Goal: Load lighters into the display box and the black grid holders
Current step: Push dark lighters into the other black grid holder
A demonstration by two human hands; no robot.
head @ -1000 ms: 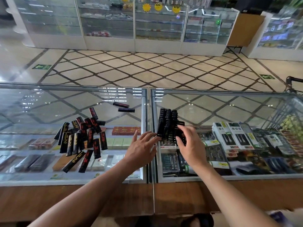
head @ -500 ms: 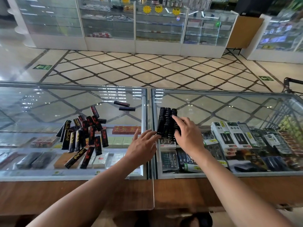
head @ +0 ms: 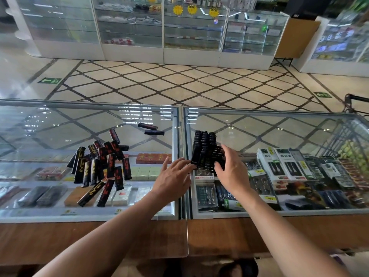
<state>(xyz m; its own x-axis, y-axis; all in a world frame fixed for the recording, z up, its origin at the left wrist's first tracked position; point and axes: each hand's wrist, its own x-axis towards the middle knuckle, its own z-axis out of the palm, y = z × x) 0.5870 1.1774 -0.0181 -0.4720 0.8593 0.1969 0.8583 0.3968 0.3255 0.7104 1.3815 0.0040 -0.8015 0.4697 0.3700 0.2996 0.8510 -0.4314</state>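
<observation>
The black grid holder (head: 203,150), packed with dark lighters, stands on the glass surface (head: 279,132) just beyond both grips. The left grip (head: 173,180) is open, its straight fingers touching the holder's near-left edge. The right grip (head: 232,170) is open too, spread against the holder's right side. Loose lighters (head: 101,164) sprawl well left of the left grip. Beyond the surface lie a diamond-tiled floor (head: 179,82) and white glass cabinets (head: 191,37).

Glass counter (head: 60,126), two panes, wooden front edge.
Left pane: heap of black lighters (head: 101,162), red or gold lettering, well left of the left hand (head: 173,180); two single lighters (head: 151,129) beyond it.
Right pane: filled black grid holder (head: 203,148), touched by the left hand and the right hand (head: 231,170).
</observation>
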